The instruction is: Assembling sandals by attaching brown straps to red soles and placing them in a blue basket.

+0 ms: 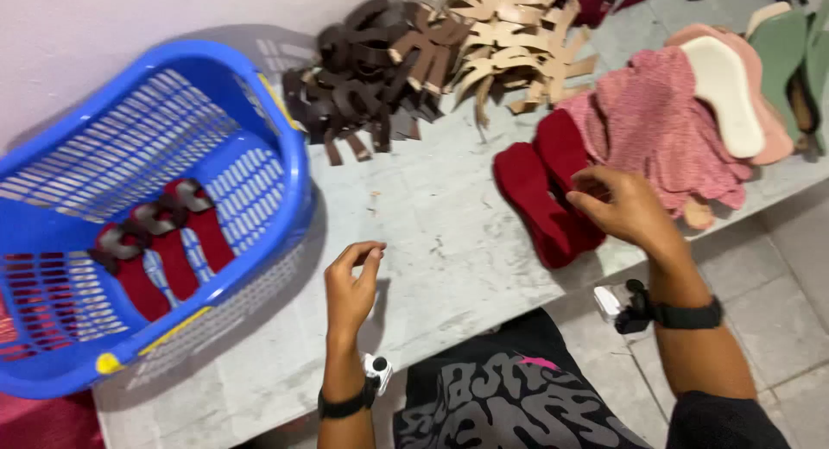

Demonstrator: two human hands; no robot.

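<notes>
My right hand [623, 209] has its fingertips pinched on the edge of the top red insole [553, 190], which lies in a small stack on the grey worktable [432, 250], just beside the heap of pink insoles [656, 125]. My left hand [350, 289] hovers over the bare table with thumb and forefinger curled together; I cannot tell whether anything is between them. To lift cleanly I judge I should peel only the uppermost red sole by its rim, so the ones beneath stay squared. Behind lie dark brown straps [371, 78] and tan straps [518, 43], well apart from my fingers. At my left the blue basket [294, 155] holds a few red soles with straps [160, 246] already fitted.
</notes>
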